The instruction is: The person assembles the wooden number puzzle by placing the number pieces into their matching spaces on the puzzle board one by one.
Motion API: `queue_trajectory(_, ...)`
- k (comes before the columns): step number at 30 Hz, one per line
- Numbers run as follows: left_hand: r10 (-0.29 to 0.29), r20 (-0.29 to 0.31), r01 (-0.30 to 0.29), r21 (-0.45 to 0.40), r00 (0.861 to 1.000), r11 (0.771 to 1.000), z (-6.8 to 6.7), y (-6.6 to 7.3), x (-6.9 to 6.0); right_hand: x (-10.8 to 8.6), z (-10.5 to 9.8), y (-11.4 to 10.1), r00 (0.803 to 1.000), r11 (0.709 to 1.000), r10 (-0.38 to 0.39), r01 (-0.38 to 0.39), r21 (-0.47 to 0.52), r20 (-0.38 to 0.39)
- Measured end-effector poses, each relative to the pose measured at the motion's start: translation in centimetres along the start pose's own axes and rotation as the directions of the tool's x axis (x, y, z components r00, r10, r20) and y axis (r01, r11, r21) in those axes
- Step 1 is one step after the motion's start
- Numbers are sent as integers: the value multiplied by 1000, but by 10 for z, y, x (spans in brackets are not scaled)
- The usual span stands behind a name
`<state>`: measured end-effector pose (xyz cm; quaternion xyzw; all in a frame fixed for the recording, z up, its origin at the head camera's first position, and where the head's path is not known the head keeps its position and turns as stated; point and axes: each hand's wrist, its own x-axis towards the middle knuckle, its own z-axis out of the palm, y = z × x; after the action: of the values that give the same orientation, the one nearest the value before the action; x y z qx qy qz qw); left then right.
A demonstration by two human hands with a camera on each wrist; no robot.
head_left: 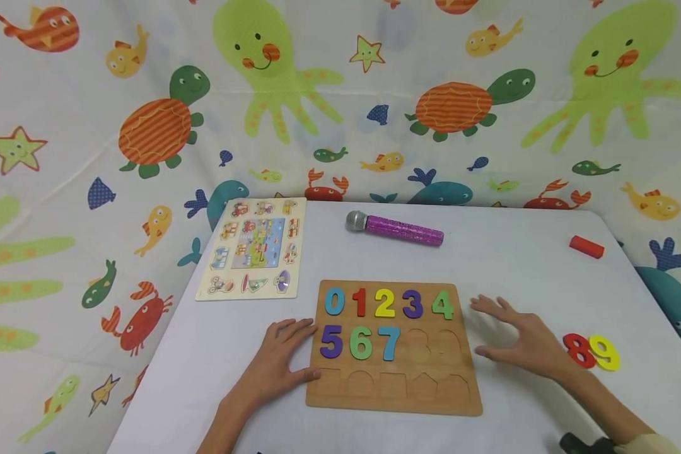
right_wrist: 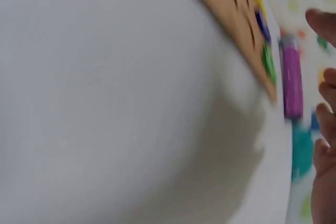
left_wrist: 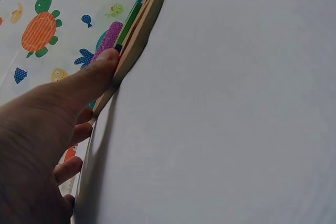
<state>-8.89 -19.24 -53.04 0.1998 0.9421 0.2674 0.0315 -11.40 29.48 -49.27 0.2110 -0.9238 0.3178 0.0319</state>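
A wooden board lies in the middle of the table, with coloured numbers 0 to 7 in its two upper rows; several outlined recesses show no pieces. My left hand touches the board's left edge with thumb and fingertips; the left wrist view shows the thumb of that hand against the edge. Just off the board's right edge, my right hand hovers with fingers spread and holds nothing; part of this hand is at the right wrist view's border. Beside its wrist lie a red 8 and a yellow 9, touching.
A picture puzzle board lies at the back left of the white table. Behind the number board is a purple microphone. A red cylinder lies at the back right. A patterned cloth hangs behind the table.
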Motion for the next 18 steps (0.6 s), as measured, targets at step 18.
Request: queue_trajectory(18, -19, 15, 20, -14, 1000, 1000, -1, 0, 1, -88, -93, 117, 848, 859, 485, -415, -299, 213)
